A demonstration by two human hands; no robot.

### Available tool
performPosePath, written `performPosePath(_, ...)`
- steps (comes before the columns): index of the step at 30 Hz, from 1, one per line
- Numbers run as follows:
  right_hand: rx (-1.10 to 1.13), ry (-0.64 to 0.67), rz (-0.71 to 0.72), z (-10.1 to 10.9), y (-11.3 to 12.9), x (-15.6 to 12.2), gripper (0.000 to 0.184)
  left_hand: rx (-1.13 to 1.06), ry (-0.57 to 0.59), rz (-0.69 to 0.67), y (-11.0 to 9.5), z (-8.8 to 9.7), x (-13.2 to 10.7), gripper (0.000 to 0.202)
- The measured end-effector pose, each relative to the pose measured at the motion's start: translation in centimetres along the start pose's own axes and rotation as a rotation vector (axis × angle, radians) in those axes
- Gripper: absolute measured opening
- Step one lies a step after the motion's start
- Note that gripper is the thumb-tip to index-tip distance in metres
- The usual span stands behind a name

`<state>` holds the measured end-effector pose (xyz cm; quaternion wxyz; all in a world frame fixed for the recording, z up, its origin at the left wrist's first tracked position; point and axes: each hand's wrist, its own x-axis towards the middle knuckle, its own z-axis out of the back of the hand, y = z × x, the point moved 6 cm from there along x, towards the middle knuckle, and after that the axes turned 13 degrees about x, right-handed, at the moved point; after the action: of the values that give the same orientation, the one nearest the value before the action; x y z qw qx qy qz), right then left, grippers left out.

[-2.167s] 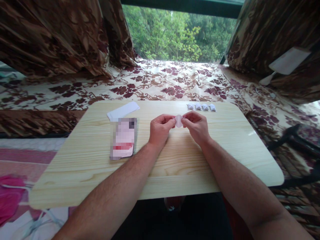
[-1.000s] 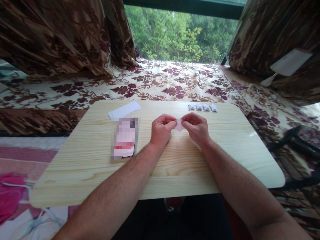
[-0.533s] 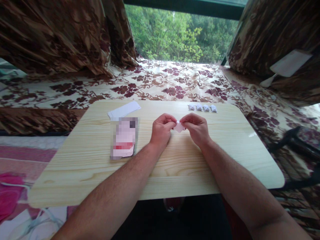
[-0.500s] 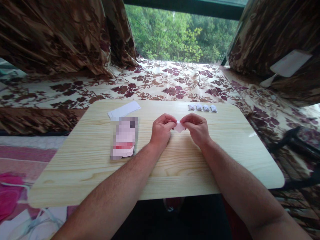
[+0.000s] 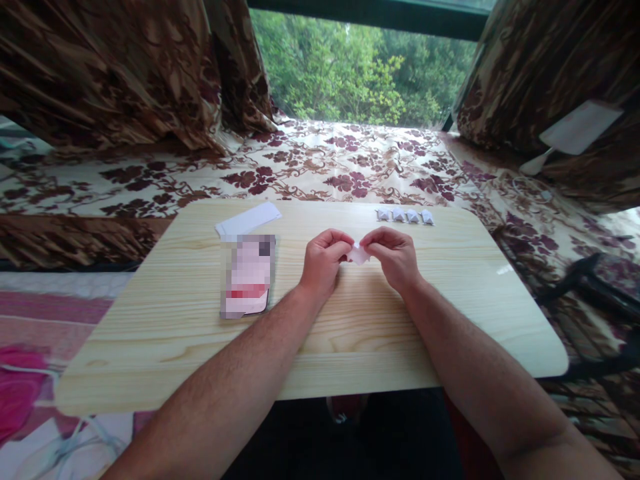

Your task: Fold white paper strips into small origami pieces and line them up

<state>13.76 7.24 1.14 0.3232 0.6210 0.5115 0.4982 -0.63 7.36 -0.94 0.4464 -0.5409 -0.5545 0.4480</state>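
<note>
Between my hands, just above the middle of the table, is a small folded white paper piece (image 5: 359, 253). My left hand (image 5: 327, 257) pinches its left side between thumb and fingers. On its right side my right hand (image 5: 393, 253) holds it in the same kind of pinch. The fingertips partly cover the paper, so its full shape is hidden. Beyond my right hand, several small folded white paper stars (image 5: 405, 216) sit in a row near the far edge of the table.
The light wooden table (image 5: 175, 347) carries white paper strips (image 5: 249, 220) at the far left. Nearer lies a phone (image 5: 250, 277), blurred by pixelation. Behind the table spreads a floral cloth (image 5: 350, 160) below a window. A white lamp (image 5: 580, 127) stands at the right.
The paper has tilted slightly between my fingertips and shows a little differently. Both hands stay in nearly the same place, and the things on the table have not moved.
</note>
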Motion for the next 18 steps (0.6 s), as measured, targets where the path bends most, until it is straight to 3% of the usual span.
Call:
performPosePath(5,0.008,0.007,-0.011,-0.1,0.2,0.0,0.009,0.069,0.029,-0.079,-0.2,-0.1,0.0,0.019)
performPosePath(9,0.049,-0.021,-0.054,0.1,-0.1,0.1,0.033,0.111,0.007,-0.145,-0.5,0.1,0.0,0.027)
performPosePath(11,0.039,-0.035,-0.073,0.2,-0.3,0.2,0.03,0.122,-0.012,-0.162,-0.6,0.3,0.0,0.031)
performPosePath(14,0.006,-0.058,-0.096,0.4,-0.6,0.3,0.025,0.138,-0.035,-0.183,-0.7,0.5,0.1,0.03)
performPosePath(18,0.036,-0.079,-0.116,0.6,-0.8,0.5,0.037,0.138,-0.061,-0.202,-0.5,0.6,0.2,0.028)
